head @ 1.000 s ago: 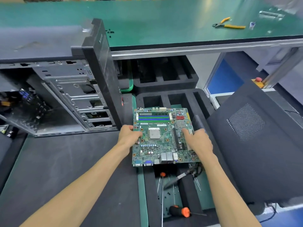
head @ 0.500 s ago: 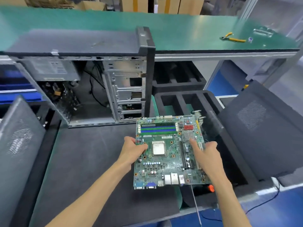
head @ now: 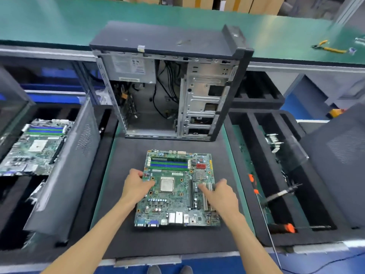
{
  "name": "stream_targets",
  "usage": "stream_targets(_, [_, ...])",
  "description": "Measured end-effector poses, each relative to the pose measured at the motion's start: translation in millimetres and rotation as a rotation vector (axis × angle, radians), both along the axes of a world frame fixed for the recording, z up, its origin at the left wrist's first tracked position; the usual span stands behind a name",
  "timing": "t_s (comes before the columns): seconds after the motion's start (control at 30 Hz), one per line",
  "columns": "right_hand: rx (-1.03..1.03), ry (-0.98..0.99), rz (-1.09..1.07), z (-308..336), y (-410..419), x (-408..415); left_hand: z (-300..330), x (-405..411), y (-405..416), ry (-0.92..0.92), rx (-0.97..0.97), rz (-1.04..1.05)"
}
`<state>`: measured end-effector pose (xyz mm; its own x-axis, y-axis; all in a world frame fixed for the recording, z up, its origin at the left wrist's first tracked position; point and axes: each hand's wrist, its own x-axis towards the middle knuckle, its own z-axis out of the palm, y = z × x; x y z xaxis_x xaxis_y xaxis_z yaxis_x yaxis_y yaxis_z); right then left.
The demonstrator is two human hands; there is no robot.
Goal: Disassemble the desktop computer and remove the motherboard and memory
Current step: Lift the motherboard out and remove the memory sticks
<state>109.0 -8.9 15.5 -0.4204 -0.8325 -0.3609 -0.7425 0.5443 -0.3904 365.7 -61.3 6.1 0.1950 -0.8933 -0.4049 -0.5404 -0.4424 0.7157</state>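
Observation:
A green motherboard (head: 175, 202) lies over the black mat (head: 126, 175) in front of the opened computer case (head: 169, 91). Its blue and green memory slots (head: 168, 165) are at the far end, the silver processor (head: 167, 184) in the middle. My left hand (head: 136, 184) grips the board's left edge, thumb on top. My right hand (head: 221, 196) holds the right edge, fingers lying across the white expansion slots. The case stands with its side off, the power supply (head: 128, 66) and black cables visible inside.
A second motherboard (head: 33, 147) lies in a foam tray at left, beside a leaning grey side panel (head: 67, 171). At right a black foam tray (head: 276, 175) holds orange-handled screwdrivers (head: 284, 228). Another panel (head: 339, 159) leans far right. Yellow pliers (head: 327, 47) lie on the green bench.
Both hands carried the motherboard leftward from over the right foam tray to the black mat in front of the case. The view swung left with it, bringing the left tray into sight.

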Motion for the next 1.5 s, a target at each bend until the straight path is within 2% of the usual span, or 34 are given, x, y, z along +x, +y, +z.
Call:
stream_targets(0.2, [-0.031,0.068,0.068,-8,-21,22,-13,28,-7,-0.112,-0.006,-0.042])
stream_targets(0.33, [0.040,0.286,0.149,-2,-25,20,-19,36,-10,-0.223,-0.051,-0.124])
stream_targets(0.4, [-0.078,0.209,0.137,2,-33,15,-18,40,-19,-0.156,-0.108,-0.074])
stream_targets(0.47, [-0.285,-0.009,0.129,6,-47,16,-15,42,-34,-0.005,-0.155,0.039])
stream_targets(0.53, [-0.415,-0.127,0.137,1,-67,22,-13,40,-51,0.158,-0.130,0.147])
stream_targets(0.63, [-0.387,-0.197,0.115,-12,-93,37,-14,34,-66,0.209,-0.100,0.206])
stream_targets(0.77, [-0.362,-0.117,0.132,-32,-102,41,-17,34,-73,0.196,-0.112,0.225])
stream_targets(1.03, [-0.366,-0.137,0.113,-34,-105,39,-17,39,-75,0.186,-0.109,0.179])
stream_targets(1.17, [-0.367,-0.070,0.133,-34,-106,41,-17,41,-73,0.105,-0.154,0.113])
stream_targets(1.3, [-0.369,-0.038,0.133,-31,-109,46,-15,34,-72,-0.190,-0.236,-0.020])
stream_targets(1.37, [-0.350,-0.038,0.146,-29,-113,48,-13,30,-73,-0.281,-0.228,-0.044])
stream_targets(1.5, [-0.292,-0.053,0.177,-25,-116,42,-12,27,-77,-0.325,-0.183,-0.056])
